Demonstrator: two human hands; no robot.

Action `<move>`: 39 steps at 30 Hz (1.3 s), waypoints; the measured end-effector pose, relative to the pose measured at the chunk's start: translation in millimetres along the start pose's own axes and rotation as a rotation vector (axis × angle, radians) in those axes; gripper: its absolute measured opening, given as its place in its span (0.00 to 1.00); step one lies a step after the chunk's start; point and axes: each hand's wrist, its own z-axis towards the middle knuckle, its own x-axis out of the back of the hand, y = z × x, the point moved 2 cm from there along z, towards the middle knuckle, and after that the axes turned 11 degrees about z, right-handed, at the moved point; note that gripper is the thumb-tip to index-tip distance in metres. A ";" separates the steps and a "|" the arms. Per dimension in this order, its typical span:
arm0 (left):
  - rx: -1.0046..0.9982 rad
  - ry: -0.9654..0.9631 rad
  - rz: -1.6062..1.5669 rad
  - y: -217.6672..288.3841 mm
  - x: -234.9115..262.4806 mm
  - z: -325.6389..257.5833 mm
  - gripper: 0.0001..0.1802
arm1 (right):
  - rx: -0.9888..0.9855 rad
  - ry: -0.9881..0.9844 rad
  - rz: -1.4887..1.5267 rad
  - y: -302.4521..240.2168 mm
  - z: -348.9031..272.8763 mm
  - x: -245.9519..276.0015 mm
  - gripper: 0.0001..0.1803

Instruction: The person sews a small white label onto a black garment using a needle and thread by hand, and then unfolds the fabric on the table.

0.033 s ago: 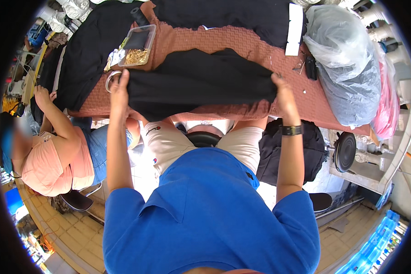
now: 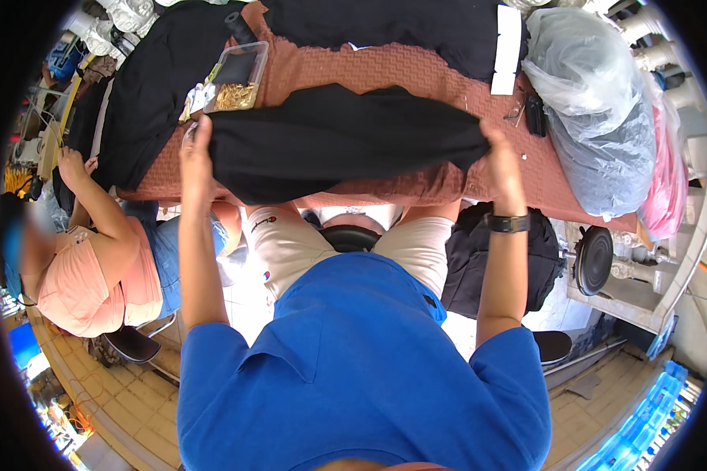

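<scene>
A length of black fabric (image 2: 338, 141) is stretched sideways above the near edge of the table. My left hand (image 2: 197, 161) grips its left end, thumb up along the edge. At the opposite end my right hand (image 2: 501, 161) pinches the cloth, with a dark watch (image 2: 508, 224) on that wrist. The fingers of both hands are partly hidden behind the fabric or blurred. Beside my left hand, a ring-shaped roll (image 2: 188, 134) is mostly covered. A clear plastic box (image 2: 260, 67) holding small gold-coloured pieces (image 2: 236, 96) stands just beyond the cloth.
The table has a brown textured cover (image 2: 416, 67). More black fabric (image 2: 385, 23) lies at the back, with a white strip (image 2: 507, 51) beside it. Stuffed plastic bags (image 2: 597, 102) stand at the right. On the left sits another person (image 2: 94, 267), one hand near the table.
My hands have moved apart slightly, the left one leftward and the right one rightward. The black fabric between them is pulled wider, and the ring-shaped roll is more covered.
</scene>
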 end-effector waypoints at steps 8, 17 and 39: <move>-0.352 0.024 -0.209 149.5 36.0 14.2 0.26 | 0.453 -0.221 0.136 -180.9 -1.1 -60.5 0.16; -0.368 -0.685 -0.407 192.6 22.4 15.8 0.42 | 0.763 -0.356 -0.011 -210.9 -24.1 -124.3 0.24; -0.318 -0.143 -0.150 133.0 16.9 49.7 0.23 | 0.563 -0.285 -0.529 -198.2 8.4 -58.2 0.16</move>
